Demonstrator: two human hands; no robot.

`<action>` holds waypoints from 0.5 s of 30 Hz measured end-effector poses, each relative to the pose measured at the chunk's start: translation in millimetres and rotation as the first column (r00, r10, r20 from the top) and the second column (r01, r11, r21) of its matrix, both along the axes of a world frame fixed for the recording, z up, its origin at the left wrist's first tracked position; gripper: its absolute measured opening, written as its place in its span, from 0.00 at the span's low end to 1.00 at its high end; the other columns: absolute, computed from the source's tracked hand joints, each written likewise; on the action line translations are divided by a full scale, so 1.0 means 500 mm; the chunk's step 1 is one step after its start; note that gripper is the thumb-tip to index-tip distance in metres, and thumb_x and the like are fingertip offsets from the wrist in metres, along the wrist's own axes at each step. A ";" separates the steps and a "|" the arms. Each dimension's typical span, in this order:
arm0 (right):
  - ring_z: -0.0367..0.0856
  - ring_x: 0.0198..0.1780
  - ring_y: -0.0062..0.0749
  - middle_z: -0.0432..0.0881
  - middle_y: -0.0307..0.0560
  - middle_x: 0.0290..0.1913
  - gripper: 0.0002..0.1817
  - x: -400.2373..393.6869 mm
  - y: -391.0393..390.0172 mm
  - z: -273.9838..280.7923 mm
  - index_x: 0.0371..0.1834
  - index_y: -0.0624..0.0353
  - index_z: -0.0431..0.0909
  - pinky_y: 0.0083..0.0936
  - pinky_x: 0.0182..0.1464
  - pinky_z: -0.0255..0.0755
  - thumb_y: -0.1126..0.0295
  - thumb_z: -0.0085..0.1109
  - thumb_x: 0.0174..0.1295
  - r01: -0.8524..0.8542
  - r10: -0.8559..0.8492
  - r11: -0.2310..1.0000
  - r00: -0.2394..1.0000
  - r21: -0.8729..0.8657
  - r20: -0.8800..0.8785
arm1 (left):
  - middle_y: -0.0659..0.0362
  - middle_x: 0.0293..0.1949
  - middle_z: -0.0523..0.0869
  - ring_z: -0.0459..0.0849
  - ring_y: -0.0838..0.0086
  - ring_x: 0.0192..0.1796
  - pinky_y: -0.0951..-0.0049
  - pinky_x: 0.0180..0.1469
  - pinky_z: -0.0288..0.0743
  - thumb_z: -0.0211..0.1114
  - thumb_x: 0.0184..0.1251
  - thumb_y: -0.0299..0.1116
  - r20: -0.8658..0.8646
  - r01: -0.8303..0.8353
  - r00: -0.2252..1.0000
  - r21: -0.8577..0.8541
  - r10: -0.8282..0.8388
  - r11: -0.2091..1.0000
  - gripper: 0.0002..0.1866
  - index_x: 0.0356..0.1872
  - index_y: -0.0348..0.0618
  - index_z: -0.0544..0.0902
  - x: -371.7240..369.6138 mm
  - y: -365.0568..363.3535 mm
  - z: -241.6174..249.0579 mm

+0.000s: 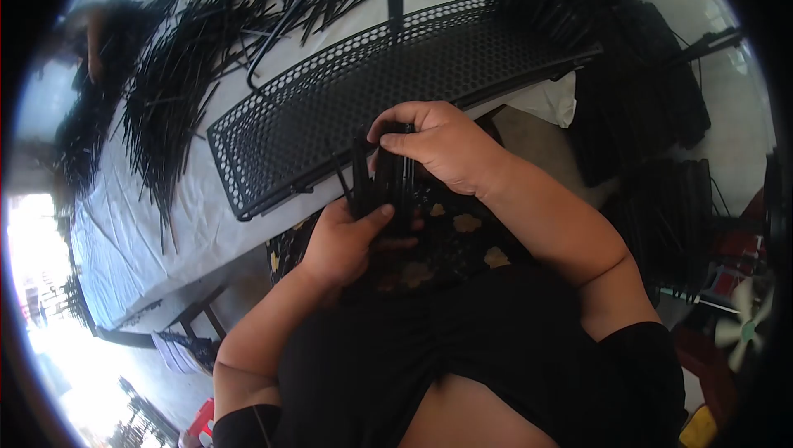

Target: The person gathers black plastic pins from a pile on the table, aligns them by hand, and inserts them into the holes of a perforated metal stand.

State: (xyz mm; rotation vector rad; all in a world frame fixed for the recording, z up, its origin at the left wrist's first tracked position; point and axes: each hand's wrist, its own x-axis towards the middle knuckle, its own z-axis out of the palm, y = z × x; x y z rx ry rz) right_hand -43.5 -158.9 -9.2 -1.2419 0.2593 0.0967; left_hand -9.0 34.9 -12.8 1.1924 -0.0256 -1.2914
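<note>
A bundle of thin black sticks point(382, 175) stands roughly upright between my two hands, above my lap. My left hand point(349, 237) wraps round its lower part, thumb across the front. At the top, my right hand point(425, 136) pinches the upper ends between thumb and fingers. One or two sticks lean out to the left of the bundle. Just beyond my hands, a long black mesh tray point(310, 85) lies along the edge of the table. The dark sticks blend together, so their exact shape is hard to make out.
Loose black sticks point(169, 101) are heaped on the white-covered table point(198, 225). Dark stacked bundles point(636, 76) stand at the right. A fan point(746, 328) is at the lower right. Another person's arm point(93, 43) shows at the far upper left.
</note>
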 end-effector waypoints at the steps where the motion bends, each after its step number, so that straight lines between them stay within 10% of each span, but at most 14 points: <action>1: 0.86 0.42 0.31 0.86 0.48 0.40 0.08 -0.003 -0.019 0.009 0.48 0.65 0.79 0.21 0.44 0.81 0.77 0.54 0.69 0.019 -0.019 1.000 1.000 -0.009 0.005 | 0.45 0.52 0.82 0.85 0.57 0.53 0.59 0.53 0.85 0.52 0.75 0.25 0.040 -0.007 0.999 0.022 0.006 1.000 0.15 0.58 0.28 0.72 0.002 -0.003 0.004; 4: 0.87 0.44 0.33 0.86 0.52 0.42 0.08 -0.001 -0.135 0.073 0.46 0.62 0.79 0.26 0.43 0.83 0.73 0.50 0.71 0.326 -0.304 0.894 0.945 -0.306 0.118 | 0.41 0.49 0.83 0.86 0.53 0.50 0.56 0.51 0.86 0.55 0.73 0.25 -0.085 -0.102 0.991 -0.021 0.100 0.995 0.14 0.55 0.27 0.73 0.025 0.010 -0.005; 6: 0.87 0.44 0.34 0.86 0.53 0.42 0.08 0.012 -0.242 0.059 0.47 0.62 0.78 0.29 0.45 0.84 0.73 0.50 0.73 0.656 -0.568 0.752 0.697 -0.068 0.438 | 0.41 0.48 0.83 0.87 0.53 0.48 0.54 0.49 0.86 0.56 0.73 0.26 -0.098 -0.122 0.988 -0.026 0.119 0.992 0.14 0.55 0.28 0.74 0.038 0.019 -0.014; 9: 0.85 0.45 0.30 0.86 0.54 0.47 0.10 -0.006 -0.352 0.058 0.52 0.65 0.77 0.24 0.47 0.81 0.74 0.49 0.74 0.882 -0.445 0.326 0.461 -0.340 0.768 | 0.42 0.45 0.84 0.88 0.55 0.44 0.53 0.45 0.87 0.57 0.73 0.27 -0.126 -0.152 0.981 -0.047 0.145 0.987 0.14 0.54 0.29 0.74 0.040 0.024 -0.016; 15: 0.85 0.47 0.30 0.86 0.53 0.48 0.10 -0.043 -0.371 0.052 0.53 0.66 0.76 0.21 0.50 0.78 0.74 0.50 0.74 0.899 -0.367 0.214 0.436 -0.382 0.822 | 0.42 0.43 0.85 0.88 0.55 0.41 0.52 0.43 0.88 0.56 0.73 0.26 -0.124 -0.168 0.979 -0.059 0.159 0.984 0.13 0.52 0.28 0.74 0.037 0.017 -0.008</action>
